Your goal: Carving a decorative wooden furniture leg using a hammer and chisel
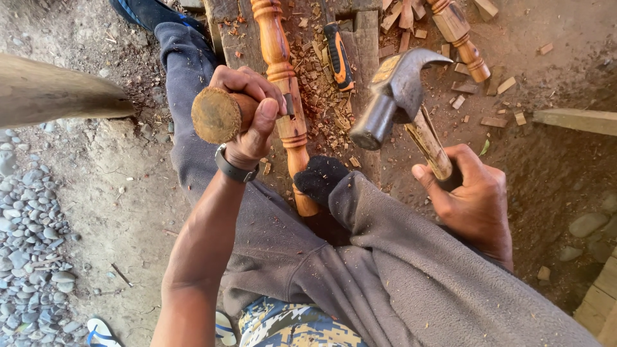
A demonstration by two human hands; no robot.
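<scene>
Left hand (247,115) wrapped tight round a chisel (222,115), its round wooden butt turned up toward the camera, blade down on a turned wooden spindle (283,96). Spindle lying lengthwise on a plank (363,45), pinned under a dark-socked foot (318,178), likely against shifting. Chips scattered around. Right hand (472,199) clenched low on a claw hammer (392,96), head raised level with the butt, seemingly poised for swinging room.

open dirt (122,193) lies left, bare between the log (58,96) and the stones (32,257). in the middle the spindle (283,77), chips (321,96) and a knife (339,56) crowd the plank (363,38). far right a second spindle (459,38) and scraps (495,119) block; beyond lies bare dirt.
</scene>
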